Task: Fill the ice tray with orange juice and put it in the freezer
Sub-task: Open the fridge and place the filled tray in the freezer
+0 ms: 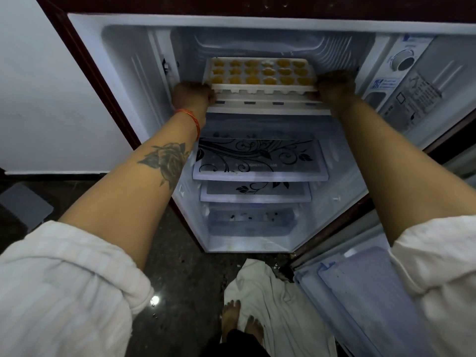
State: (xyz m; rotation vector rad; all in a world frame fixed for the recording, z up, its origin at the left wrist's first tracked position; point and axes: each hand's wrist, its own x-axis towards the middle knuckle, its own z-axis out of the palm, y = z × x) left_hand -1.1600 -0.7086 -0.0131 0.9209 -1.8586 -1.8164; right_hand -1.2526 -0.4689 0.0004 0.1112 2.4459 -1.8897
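White plastic ice tray [260,86] with three rows of cells filled with orange juice [284,72], held level at the mouth of the freezer compartment [257,45] at the top of an open single-door refrigerator with white interior [123,81]; far end of tray already inside the compartment, near edge just above the white front lip of the freezer floor [268,110]. Left hand [192,95] curled around the tray's near left corner; right hand [334,85] curled around the near right corner; both forearms bare and stretched forward, white sleeves [64,284] rolled to the elbows. Orange thread bracelet [192,119] on left wrist; dark rose tattoo [167,161] on left forearm. Round thermostat dial [403,61] and printed label [414,96] on the panel to the right of the freezer compartment. Below, two glass shelves with black floral scrollwork [257,158], one above the other, and a clear crisper drawer [249,222] at the bottom. Open refrigerator door with pale shelf [360,287] at lower right. Bare feet [242,320] on dark speckled floor [185,279], partly on a crumpled white cloth [278,300].
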